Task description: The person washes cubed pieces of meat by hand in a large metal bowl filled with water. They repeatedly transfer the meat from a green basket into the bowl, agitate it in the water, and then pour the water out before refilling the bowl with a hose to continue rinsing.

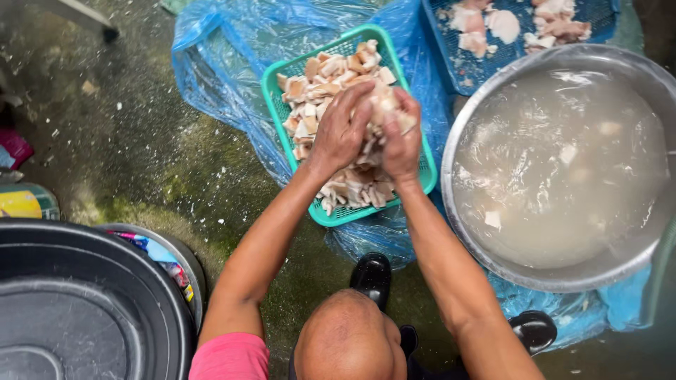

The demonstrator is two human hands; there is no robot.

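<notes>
Wet concrete floor (141,141) is covered at twelve o'clock by a blue plastic sheet (225,63), on which a green basket (271,88) of pale meat chunks (317,81) is set. A heap of chunks is clamped between the left hand (341,130) and right hand (401,137), fingers curled together, above the basket. At three o'clock a metal basin (493,70) of cloudy water is seen.

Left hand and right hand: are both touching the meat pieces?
Touching. The head view shows the left hand and right hand cupped around meat pieces above the green basket.
</notes>
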